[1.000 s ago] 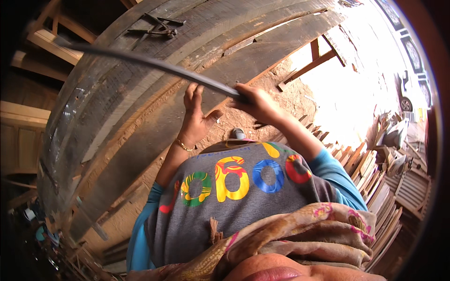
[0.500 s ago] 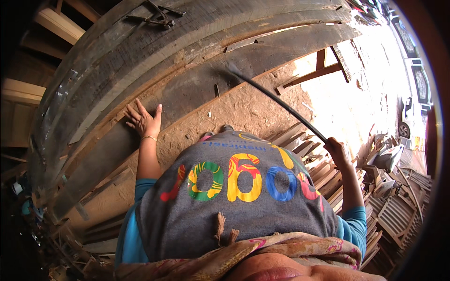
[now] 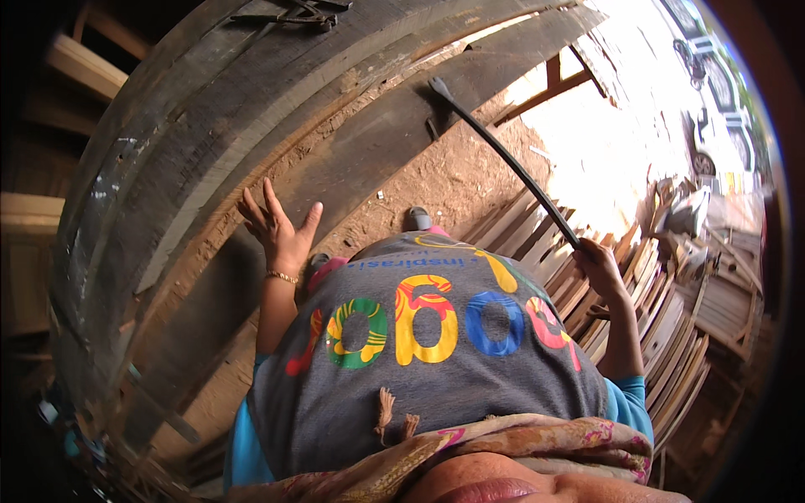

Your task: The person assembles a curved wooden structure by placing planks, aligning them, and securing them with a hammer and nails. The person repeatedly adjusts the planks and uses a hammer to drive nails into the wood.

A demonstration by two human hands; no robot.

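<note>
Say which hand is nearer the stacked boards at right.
Right. The right hand, gripping the dark bar, shows against the stacked boards. The left hand, open, shows against the dark plank, well to their left.

Multicoloured letters (image 3: pixel 405 331), blue print (image 3: pixel 380 263) (smaller), on grey shirt (image 3: pixel 335 411)

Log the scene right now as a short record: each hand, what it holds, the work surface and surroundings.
Right hand: right hand closed around one end of the dark metal bar
Bar: slanting away leftward, flattened far end above or on the dark plank; contact unclear
Left hand: left hand empty, fingers spread, near that plank; touch unclear
Surface: weathered wooden planks, pincer-like tool lying on top
Ground: sandy soil
Right side: stacked boards
Background: white vehicle
</note>
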